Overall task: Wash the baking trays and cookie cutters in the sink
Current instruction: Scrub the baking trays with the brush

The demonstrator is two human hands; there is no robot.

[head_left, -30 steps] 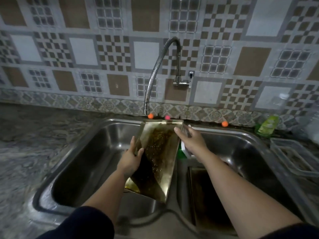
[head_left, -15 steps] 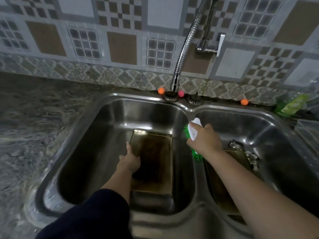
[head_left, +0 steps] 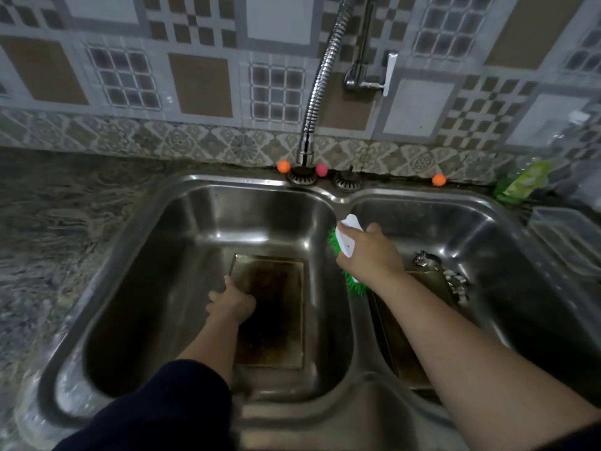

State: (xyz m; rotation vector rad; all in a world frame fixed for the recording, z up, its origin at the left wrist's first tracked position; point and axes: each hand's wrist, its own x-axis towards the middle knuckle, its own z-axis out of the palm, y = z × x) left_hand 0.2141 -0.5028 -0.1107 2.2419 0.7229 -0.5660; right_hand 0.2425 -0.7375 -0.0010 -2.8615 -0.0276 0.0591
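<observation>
A dirty golden baking tray (head_left: 276, 307) lies flat on the bottom of the left basin of the steel double sink (head_left: 182, 203). My left hand (head_left: 231, 301) grips the tray's left edge. My right hand (head_left: 370, 255) holds a scrub brush (head_left: 345, 242) with a white handle and green bristles over the divider between the basins. A second tray (head_left: 419, 333) lies in the right basin, partly hidden by my right forearm. Metal cookie cutters (head_left: 452, 281) lie at its far right side.
A flexible steel faucet (head_left: 320, 79) rises behind the sink, with its lever (head_left: 388, 73) on the wall. A green dish soap bottle (head_left: 520, 183) and a clear plastic container (head_left: 572, 242) stand at the right. Dark stone counter (head_left: 65, 229) spreads to the left.
The tray went from being held tilted up under the faucet to lying flat in the left basin. My right hand picked up the scrub brush and now holds it above the divider.
</observation>
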